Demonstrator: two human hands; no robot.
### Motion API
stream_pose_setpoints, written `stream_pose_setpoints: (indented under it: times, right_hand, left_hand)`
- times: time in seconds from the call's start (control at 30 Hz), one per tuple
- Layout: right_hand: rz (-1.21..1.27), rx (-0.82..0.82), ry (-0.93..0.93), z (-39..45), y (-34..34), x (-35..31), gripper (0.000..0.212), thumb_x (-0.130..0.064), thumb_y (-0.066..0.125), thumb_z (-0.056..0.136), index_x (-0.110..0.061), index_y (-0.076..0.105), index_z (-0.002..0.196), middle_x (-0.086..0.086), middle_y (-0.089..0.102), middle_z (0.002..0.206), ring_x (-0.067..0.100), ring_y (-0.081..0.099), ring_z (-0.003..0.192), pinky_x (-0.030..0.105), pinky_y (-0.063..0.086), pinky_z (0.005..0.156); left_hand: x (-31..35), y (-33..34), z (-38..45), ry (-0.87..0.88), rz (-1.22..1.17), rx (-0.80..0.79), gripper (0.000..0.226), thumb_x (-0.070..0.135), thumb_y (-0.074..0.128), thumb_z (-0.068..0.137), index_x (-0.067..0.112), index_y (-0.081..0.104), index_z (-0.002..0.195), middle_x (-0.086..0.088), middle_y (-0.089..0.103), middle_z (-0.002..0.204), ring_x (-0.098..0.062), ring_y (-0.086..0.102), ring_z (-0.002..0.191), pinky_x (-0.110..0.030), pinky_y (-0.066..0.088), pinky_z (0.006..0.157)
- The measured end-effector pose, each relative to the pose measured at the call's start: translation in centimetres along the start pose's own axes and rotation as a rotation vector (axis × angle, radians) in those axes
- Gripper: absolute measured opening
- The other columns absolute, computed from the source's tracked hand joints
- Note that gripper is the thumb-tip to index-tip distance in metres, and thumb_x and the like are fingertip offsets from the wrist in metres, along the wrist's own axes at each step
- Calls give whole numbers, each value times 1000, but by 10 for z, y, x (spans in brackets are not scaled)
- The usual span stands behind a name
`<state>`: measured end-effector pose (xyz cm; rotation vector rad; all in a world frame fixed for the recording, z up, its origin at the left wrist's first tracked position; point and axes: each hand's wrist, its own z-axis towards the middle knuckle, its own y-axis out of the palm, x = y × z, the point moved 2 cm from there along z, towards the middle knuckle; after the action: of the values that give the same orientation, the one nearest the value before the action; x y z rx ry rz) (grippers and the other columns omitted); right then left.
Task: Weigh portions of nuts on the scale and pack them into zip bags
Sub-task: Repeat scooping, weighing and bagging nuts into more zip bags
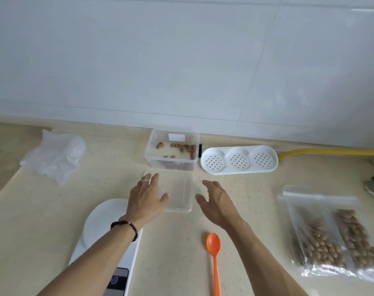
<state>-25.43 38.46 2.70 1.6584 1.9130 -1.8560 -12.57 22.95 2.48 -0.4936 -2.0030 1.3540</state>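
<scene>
Both hands reach forward over the counter (pixel 53 221) with fingers straight and loosely spread, holding nothing. The left hand (pixel 146 198) lies over the left edge of a clear lid (pixel 179 193); whether it touches is unclear. The right hand (pixel 216 202) hovers just right of that lid. Behind the lid stands a clear tub (pixel 172 149) with a few nuts (pixel 186 148) left inside. The white scale (pixel 102 227) sits under the left forearm. An orange spoon (pixel 213 255) lies between the arms. Filled zip bags (pixel 331 238) lie at far right, spare bags (pixel 55 155) at far left, and a white perforated tray (pixel 239 160) beside the tub.
</scene>
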Motion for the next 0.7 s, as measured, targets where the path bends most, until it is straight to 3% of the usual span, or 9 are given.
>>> stream_pose_setpoints:
  times: [0.1, 0.2, 0.33, 0.47, 0.6, 0.7]
  right_hand:
    - [139, -12, 137, 24, 20, -14, 49, -28, 52, 97, -8, 43, 141, 11, 51, 133, 27, 53, 118, 33, 43, 93]
    - [201, 16, 244, 42, 35, -21, 32, -26, 52, 94, -5, 52, 118, 10, 57, 113, 28, 54, 101, 30, 37, 78]
    - [253, 102, 317, 50, 43, -23, 14, -21, 54, 90, -8, 51, 93, 11, 62, 101, 26, 54, 83, 33, 41, 66]
    - [450, 131, 340, 44, 41, -22, 36, -12, 54, 90, -9, 55, 126, 3, 60, 121, 21, 59, 102, 36, 52, 84]
    - [546, 191, 294, 31, 29, -18, 45, -3, 50, 92, -12, 52, 136, -4, 57, 127, 17, 59, 106, 19, 49, 72]
    - [537, 244, 256, 24, 18, -17, 48, -4, 52, 90, -14, 52, 137, -3, 58, 134, 17, 62, 110, 36, 55, 91]
  left_hand:
    - [-22, 2, 21, -46, 5, -30, 70, 46, 50, 93, 10, 26, 148, -16, 34, 151, -30, 35, 137, -40, 34, 106]
    - [-33, 5, 35, -101, 22, -74, 69, 50, 50, 91, 10, 29, 143, -16, 45, 140, -33, 42, 129, -43, 36, 100]
    - [-36, 6, 42, -90, 40, -65, 56, 50, 52, 89, 10, 41, 127, -12, 58, 121, -33, 48, 115, -43, 38, 92]
    - [-38, 4, 42, -132, -130, -57, 67, 48, 61, 85, 9, 39, 135, -13, 55, 124, -33, 46, 118, -42, 38, 97]
    - [-33, -3, 34, -143, -271, -20, 69, 42, 66, 83, 8, 40, 137, -11, 49, 126, -31, 48, 119, -42, 39, 100]
    - [-25, -8, 22, -97, -312, 43, 54, 38, 67, 83, 8, 46, 124, -7, 45, 114, -29, 51, 112, -38, 43, 93]
